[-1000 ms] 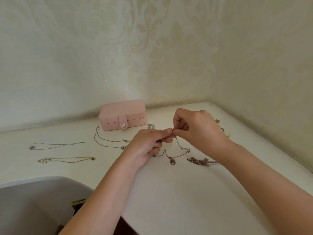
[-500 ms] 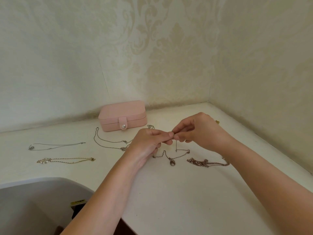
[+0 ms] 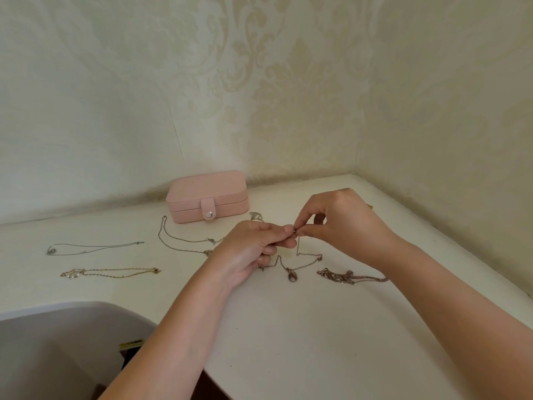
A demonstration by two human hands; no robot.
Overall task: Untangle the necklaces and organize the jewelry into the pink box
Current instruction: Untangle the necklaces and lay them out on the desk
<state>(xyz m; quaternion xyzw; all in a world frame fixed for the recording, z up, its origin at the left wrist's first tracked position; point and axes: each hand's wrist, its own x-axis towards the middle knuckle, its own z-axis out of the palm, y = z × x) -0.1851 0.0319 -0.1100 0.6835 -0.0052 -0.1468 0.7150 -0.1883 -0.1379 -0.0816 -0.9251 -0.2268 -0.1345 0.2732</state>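
Head camera, over a white counter [image 3: 288,342] in a wallpapered corner: a person's left hand [image 3: 251,249] and right hand [image 3: 343,223] meet fingertip to fingertip. Each pinches an end of a thin pendant necklace [image 3: 308,255] between thumb and forefinger, and the left hand's other fingers are curled in. The clasp between them is too small to make out. The chain drops to the counter, where its oval pendant [image 3: 291,276] lies flat, and one stretch is hidden under the left palm.

A tangled chain [image 3: 349,277] lies just right of the pendant, its far end covered by the right forearm. The pink jewelry box [image 3: 207,194] sits closed and snapped against the back wall, with three more necklaces laid out to its left and front. A grey basin [image 3: 57,350] is cut off at the lower left. Print on a yellow label [image 3: 131,344] beside it is too blurred to read.

Since a second ago the right hand has dropped lower, uncovering more of the tangled chain.
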